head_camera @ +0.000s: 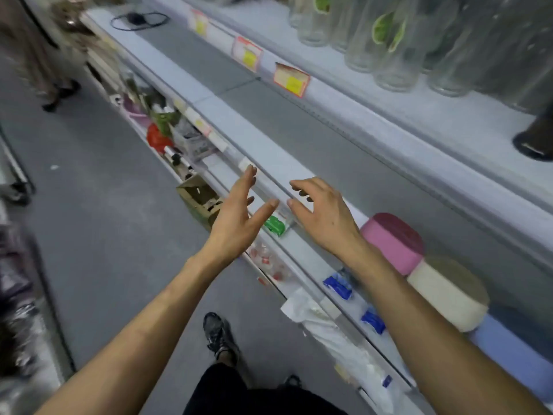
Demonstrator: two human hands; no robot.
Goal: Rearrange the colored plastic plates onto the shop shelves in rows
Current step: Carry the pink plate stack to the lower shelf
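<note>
left hand (239, 211) and right hand (323, 214) hover over the grey shelf's (299, 130) front edge, fingers (250, 175) spread apart, holding nothing. to the right, pink plates (395, 241), cream plates (449, 292) and blue plates (508, 348) stand on edge in a row, likely to save room.

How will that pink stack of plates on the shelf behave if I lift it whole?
Probably light for its size: the pink stack looks like plastic. Smooth plates may slide apart. It seems to touch the cream stack, which may shift.
</note>
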